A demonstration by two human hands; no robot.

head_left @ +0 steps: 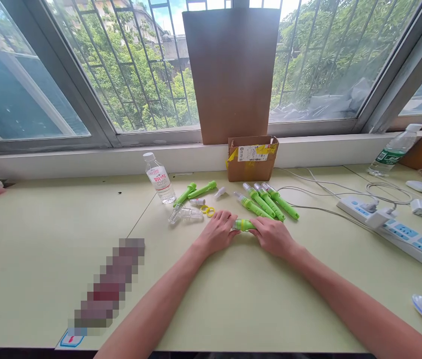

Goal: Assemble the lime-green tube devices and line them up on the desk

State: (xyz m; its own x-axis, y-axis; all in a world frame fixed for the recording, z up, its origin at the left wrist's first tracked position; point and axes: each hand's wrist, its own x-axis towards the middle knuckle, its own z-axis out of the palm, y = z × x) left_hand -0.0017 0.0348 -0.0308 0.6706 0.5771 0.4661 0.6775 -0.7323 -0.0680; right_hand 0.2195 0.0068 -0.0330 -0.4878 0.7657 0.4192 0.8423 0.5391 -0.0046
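Both hands grip one green plastic tube (249, 225) with a clear ribbed end and a yellow ring, held level just over the table. My left hand (219, 230) is closed round the clear end; my right hand (271, 236) is closed round the green end, which its fingers mostly hide. Beyond my right hand lie several similar green tubes with clear tips (267, 203). Past my left hand are two green tubes without clear tips (202, 190), yellow rings (207, 211), clear ribbed caps (191, 214) and small whitish translucent pieces (220, 192).
A water bottle (159, 178) stands behind the loose parts, and an open cardboard box (250, 167) by the window sill. At right are a power strip (394, 232) with cables and another bottle (394, 152). A blurred-out patch (108, 286) covers something at left.
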